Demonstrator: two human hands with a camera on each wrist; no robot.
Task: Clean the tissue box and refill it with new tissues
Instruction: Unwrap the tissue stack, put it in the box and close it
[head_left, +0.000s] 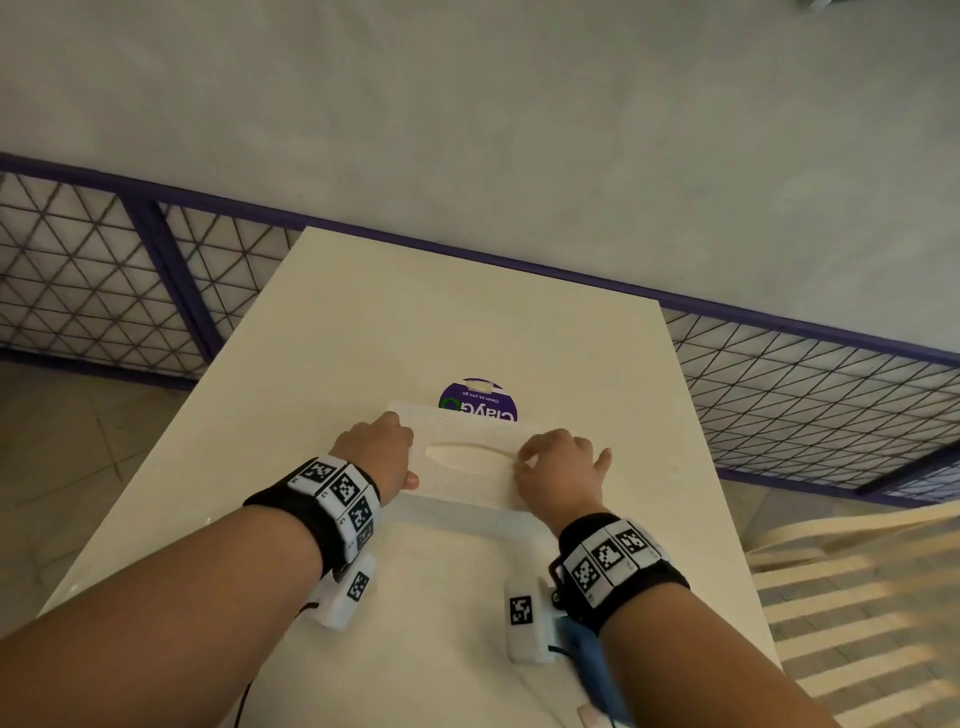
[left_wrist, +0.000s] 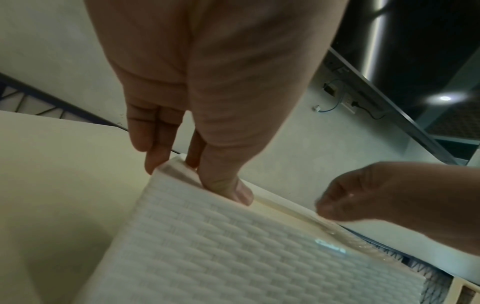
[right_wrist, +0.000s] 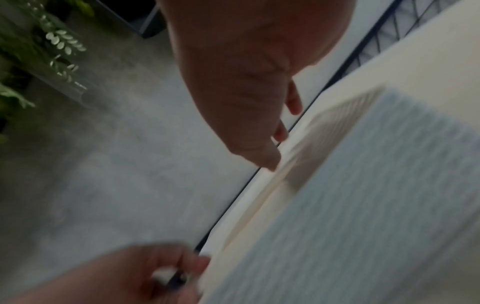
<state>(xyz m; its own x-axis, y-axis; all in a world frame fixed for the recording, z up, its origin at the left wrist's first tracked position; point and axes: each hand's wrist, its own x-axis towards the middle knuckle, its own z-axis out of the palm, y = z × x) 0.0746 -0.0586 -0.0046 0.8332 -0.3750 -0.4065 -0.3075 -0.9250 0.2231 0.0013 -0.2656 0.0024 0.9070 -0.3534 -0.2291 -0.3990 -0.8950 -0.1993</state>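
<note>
Basically both hands are on the tissue box (head_left: 462, 462), a white woven-textured box lying flat mid-tabletop (head_left: 415, 322) with its oval slot facing up. Left hand (head_left: 376, 454) has its grip clamped on the box's left end: thumb on the near edge, fingers curled over the far side; the left wrist view shows the thumb pressed along the seam between textured lid and smooth base. Right hand (head_left: 558, 467) sits at the right end, fingers bent over the top edge, fingertips (right_wrist: 270, 162) touching the rim. Whether that grip is truly clamped or just resting on the box, cannot tell; the right wrist view is blurred. A round purple sticker (head_left: 480, 400) shows on the tabletop just behind the box, partly hidden by it.

Step in hand, judged: opening the box, i.e. separating lid from base, before any cleaning or refilling. No tissues or cloth visible.

Next move calls for holding the base down while prying the lid up evenly at both ends. The lid may be snug, so the box could skid on the smooth tabletop.
</note>
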